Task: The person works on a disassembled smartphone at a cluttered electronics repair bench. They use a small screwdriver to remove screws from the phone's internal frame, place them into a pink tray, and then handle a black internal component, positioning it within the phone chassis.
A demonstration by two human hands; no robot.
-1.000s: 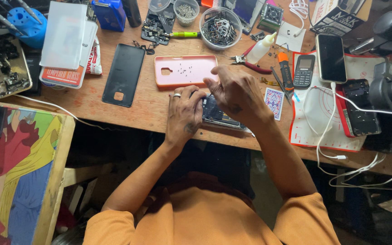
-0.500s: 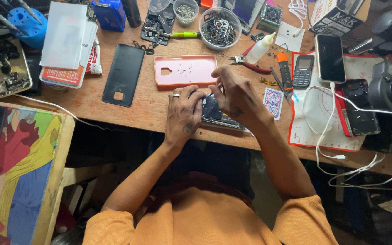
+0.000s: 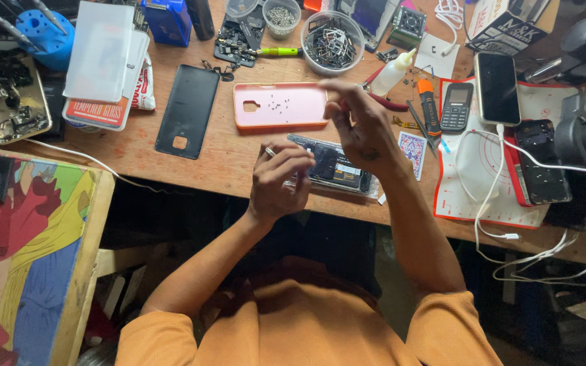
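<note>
Pink case (image 3: 281,105) with screws lies just beyond opened phone (image 3: 334,166).

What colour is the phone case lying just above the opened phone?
Pink, with an orange rim: the phone case shows best in the head view, small screws scattered on it.

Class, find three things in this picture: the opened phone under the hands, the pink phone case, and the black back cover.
opened phone (image 3: 337,169): head view, on its exposed inner middle.
pink phone case (image 3: 289,108): head view, on its flat inside.
black back cover (image 3: 188,108): head view, on its centre.
</note>
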